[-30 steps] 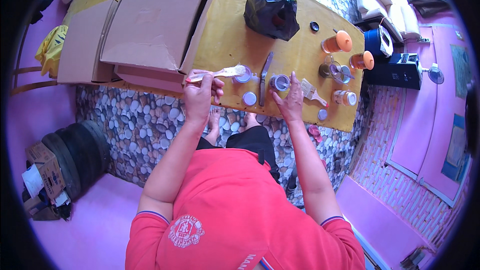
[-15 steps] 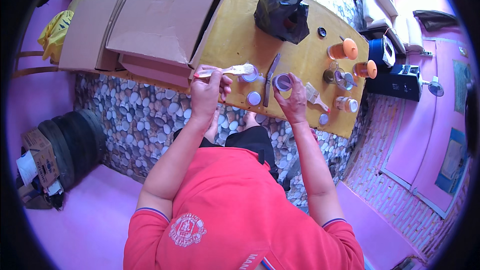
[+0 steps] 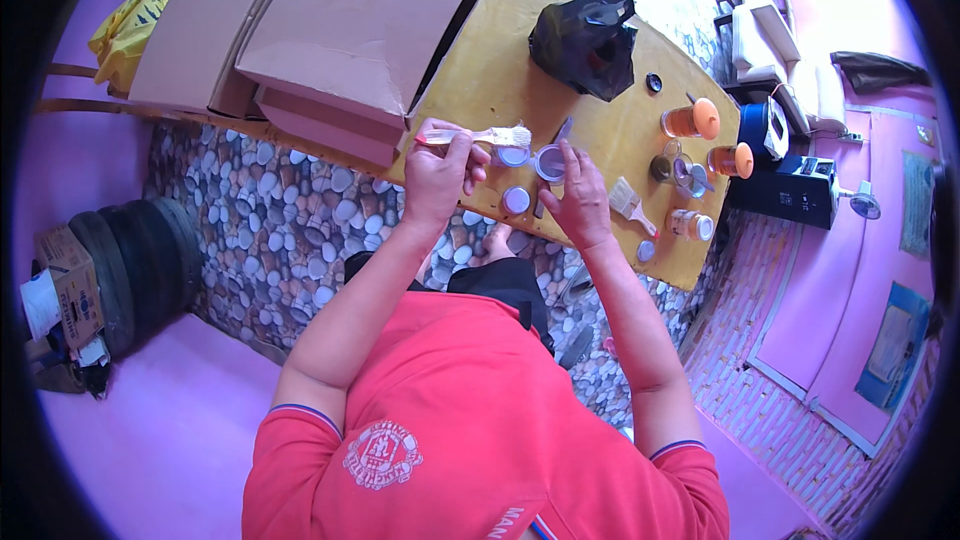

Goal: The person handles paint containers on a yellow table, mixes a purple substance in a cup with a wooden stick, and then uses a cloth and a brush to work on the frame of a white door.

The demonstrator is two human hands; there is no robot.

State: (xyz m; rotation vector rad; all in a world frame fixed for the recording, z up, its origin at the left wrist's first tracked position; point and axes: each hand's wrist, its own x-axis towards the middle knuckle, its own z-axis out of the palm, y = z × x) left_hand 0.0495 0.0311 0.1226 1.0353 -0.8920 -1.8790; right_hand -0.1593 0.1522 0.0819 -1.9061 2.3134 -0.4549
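Observation:
A flat paintbrush (image 3: pixel 500 136) with pale bristles and a red-tipped handle is pinched in my left hand (image 3: pixel 435 172); its bristles point right, above a small round container (image 3: pixel 513 154). My right hand (image 3: pixel 583 202) has its thumb and fingers round a small round jar (image 3: pixel 549 163), purplish inside. That jar and hand partly cover a knife (image 3: pixel 564 130). Nearer the table's front edge sits another small round lidded pot (image 3: pixel 516 200). A second, wider paintbrush (image 3: pixel 632 204) lies to the right of my right hand.
Cardboard boxes (image 3: pixel 360 20) cover the table's left side. A black plastic bag (image 3: pixel 585 45) stands farther back. On the right are orange-lidded containers (image 3: pixel 692 120), a glass mug (image 3: pixel 683 168), a small jar (image 3: pixel 690 224) and a round lid (image 3: pixel 645 251). The yellow table (image 3: pixel 500 50) ends before me.
My right hand has brought the small jar left, over the knife and closer to the brush. My left hand, still holding the brush, has shifted slightly right. The whole view has shifted a little.

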